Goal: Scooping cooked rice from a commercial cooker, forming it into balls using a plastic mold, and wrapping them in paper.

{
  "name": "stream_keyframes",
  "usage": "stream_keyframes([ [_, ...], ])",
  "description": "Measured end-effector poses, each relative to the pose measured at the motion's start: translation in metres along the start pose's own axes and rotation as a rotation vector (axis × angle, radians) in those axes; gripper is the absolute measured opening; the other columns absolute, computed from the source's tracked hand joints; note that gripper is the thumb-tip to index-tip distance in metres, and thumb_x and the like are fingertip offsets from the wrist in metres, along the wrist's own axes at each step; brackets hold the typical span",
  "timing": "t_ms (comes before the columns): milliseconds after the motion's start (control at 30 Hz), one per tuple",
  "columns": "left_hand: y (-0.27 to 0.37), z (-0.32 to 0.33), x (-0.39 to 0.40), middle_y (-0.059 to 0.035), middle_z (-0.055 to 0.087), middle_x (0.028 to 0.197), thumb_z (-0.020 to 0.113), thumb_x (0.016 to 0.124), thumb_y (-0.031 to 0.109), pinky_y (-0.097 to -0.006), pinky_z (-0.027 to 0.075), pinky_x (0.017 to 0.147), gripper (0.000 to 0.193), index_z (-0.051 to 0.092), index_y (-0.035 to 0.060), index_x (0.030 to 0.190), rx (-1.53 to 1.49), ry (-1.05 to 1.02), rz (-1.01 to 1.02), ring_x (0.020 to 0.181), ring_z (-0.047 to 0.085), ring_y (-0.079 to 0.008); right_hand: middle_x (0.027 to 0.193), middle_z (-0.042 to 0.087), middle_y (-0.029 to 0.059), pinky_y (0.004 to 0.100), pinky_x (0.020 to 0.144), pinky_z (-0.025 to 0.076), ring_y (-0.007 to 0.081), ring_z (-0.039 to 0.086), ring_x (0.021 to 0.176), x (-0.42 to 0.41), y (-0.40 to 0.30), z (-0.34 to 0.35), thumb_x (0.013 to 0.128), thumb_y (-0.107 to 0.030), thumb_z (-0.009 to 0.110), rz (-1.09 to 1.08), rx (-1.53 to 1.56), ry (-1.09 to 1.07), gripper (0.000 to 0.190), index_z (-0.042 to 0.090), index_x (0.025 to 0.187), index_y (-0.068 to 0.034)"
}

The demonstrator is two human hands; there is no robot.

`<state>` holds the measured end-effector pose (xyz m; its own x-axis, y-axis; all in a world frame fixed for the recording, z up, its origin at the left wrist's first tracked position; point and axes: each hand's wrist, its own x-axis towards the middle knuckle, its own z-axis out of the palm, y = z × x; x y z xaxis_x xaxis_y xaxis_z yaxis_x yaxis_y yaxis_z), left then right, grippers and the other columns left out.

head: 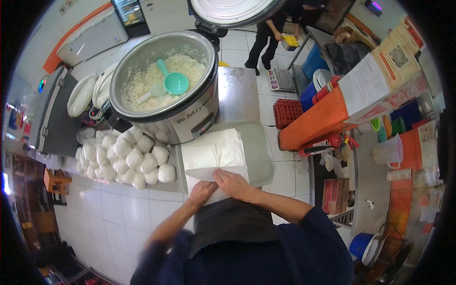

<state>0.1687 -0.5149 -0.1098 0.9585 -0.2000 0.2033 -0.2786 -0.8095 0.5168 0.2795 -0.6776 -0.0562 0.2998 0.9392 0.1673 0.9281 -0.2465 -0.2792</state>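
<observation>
A stack of white paper sheets [213, 149] lies on a pale tray [262, 153] at the counter edge. My left hand [203, 193] and my right hand [231, 183] meet at the stack's near part, over a raised, folded edge of the top sheet [201, 173]. My right fingertips press on that fold; my left fingers are partly hidden beneath it. Beyond stands a large rice cooker [178, 121] holding cooked rice [139, 76], a turquoise ladle [176, 83] and a pale, translucent scoop [153, 92]. Many round white wrapped bundles [135, 158] are piled to the left.
The cooker's raised lid [235, 10] stands at the top. A metal counter [238, 92] runs beneath the cooker. An orange-sided pillar [313, 121] with a fire extinguisher [327, 142] is at the right. A person [267, 39] stands farther off, holding a container near a scale [281, 80].
</observation>
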Motion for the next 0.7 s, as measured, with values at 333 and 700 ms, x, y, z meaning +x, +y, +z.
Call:
stream_keyframes([
  [333, 0.005, -0.018, 0.008, -0.01, 0.065, 0.097, 0.074, 0.077, 0.009, -0.0378, 0.052, 0.077, 0.025, 0.064, 0.0023, 0.099, 0.019, 0.262, 0.142, 0.091, 0.063, -0.0263, 0.12, 0.059, 0.0234, 0.039, 0.104, 0.042, 0.0345, 0.055, 0.118, -0.002, -0.002, 0.005, 0.083, -0.012, 0.052, 0.095, 0.033, 0.161, 0.039, 0.055, 0.116, 0.009],
  [700, -0.008, -0.046, 0.018, -0.0127, 0.066, 0.117, 0.08, 0.074, 0.025, -0.0396, 0.051, 0.095, 0.048, 0.064, 0.0047, 0.114, 0.118, 0.12, 0.094, 0.106, 0.064, -0.027, 0.119, 0.062, 0.0184, 0.0369, 0.101, 0.046, 0.0291, 0.058, 0.116, -0.028, 0.011, 0.015, 0.082, -0.01, 0.054, -0.049, 0.077, 0.175, 0.034, 0.061, 0.111, 0.005],
])
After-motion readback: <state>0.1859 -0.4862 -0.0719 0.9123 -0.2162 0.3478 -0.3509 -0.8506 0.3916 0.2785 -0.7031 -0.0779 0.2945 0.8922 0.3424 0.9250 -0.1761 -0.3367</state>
